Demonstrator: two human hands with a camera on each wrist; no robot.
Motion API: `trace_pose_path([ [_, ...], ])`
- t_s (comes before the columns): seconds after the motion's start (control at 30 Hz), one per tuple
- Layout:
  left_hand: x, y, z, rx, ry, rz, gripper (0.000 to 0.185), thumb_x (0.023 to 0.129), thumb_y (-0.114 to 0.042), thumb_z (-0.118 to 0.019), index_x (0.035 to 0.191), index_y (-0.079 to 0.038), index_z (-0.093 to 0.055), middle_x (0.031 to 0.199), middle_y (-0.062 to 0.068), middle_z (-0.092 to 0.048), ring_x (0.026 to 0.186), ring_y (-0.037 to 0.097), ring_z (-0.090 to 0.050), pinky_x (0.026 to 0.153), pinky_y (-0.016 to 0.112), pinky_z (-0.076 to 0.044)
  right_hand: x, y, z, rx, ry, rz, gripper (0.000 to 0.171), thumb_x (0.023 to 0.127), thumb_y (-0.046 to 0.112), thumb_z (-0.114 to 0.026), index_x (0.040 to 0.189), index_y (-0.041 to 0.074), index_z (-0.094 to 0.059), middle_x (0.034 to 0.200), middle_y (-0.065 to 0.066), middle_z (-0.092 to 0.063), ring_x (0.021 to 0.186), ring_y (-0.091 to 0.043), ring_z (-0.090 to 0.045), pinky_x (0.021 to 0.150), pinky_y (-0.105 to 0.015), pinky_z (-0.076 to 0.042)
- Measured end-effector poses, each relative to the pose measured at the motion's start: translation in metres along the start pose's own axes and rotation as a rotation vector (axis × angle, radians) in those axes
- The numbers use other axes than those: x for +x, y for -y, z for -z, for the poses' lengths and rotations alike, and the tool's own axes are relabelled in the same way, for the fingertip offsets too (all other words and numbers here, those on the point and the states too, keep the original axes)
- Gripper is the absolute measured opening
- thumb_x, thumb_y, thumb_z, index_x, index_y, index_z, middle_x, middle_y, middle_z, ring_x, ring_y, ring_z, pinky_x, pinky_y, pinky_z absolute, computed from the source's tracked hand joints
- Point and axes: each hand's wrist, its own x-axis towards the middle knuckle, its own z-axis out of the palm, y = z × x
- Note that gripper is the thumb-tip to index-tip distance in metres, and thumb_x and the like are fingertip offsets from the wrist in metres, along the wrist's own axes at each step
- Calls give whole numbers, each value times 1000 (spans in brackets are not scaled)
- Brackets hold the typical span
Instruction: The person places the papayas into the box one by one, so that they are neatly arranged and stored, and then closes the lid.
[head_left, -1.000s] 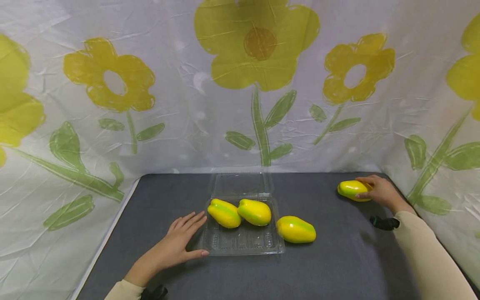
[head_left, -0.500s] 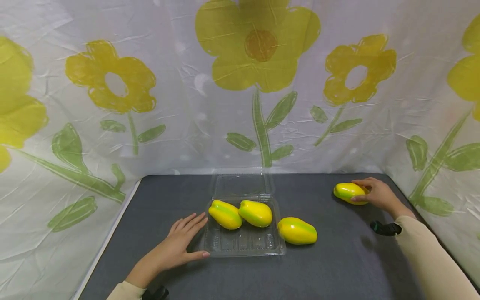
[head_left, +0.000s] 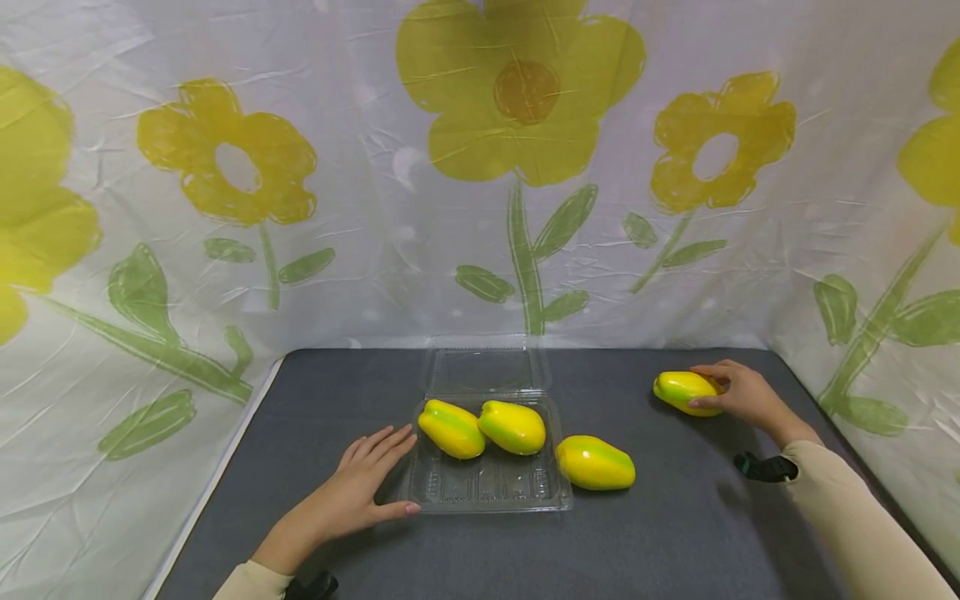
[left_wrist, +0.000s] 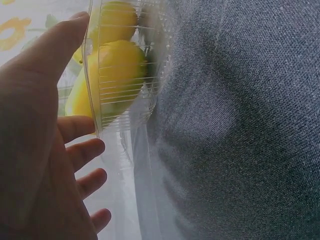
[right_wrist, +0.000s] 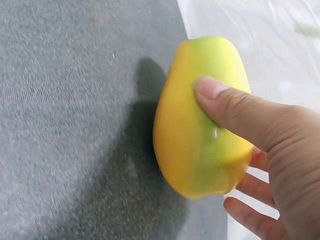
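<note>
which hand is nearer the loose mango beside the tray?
Left. The left hand rests at the clear tray across from the loose mango; the right hand grips the far mango.

No readable text or labels.

Change across the frames: the right hand point(head_left: 738, 392), thumb and fingers curled round the yellow-green pepper-shaped fruit point(head_left: 681, 392) at the far right of the dark grey tabletop point(head_left: 675, 517), now sits further left and slightly nearer the person than in the earlier pictures. The fruit has travelled with it, from close to the tabletop's far right corner towards the clear plastic clamshell tray point(head_left: 491, 492). The beige sleeve point(head_left: 847, 517) and the black wrist strap point(head_left: 765, 467) have shifted left accordingly. In the right wrist view the thumb point(right_wrist: 220, 100) presses on the fruit's upper face.
</note>
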Motion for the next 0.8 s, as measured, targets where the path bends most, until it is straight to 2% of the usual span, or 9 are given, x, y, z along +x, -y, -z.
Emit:
trace_pose_path([
  [0.5, 1, -1, 0, 5, 1, 9, 95, 84, -70, -60, 154, -11, -36, 163, 10, -31, 148, 41, -28, 113, 69, -21, 4, 27, -10, 10, 14, 22, 74, 78, 46, -81, 136, 5, -60, 123, -23, -62, 107, -38, -60, 88, -57, -48],
  [0.8, 1, -1, 0, 1, 1, 9, 94, 84, -67, -64, 154, -11, -36, 163, 11, -31, 148, 42, -28, 113, 69, -20, 7, 45, -16, -2, 25, 54, 73, 77, 47, -82, 134, 6, -62, 120, -19, -63, 104, -33, -60, 85, -53, -51],
])
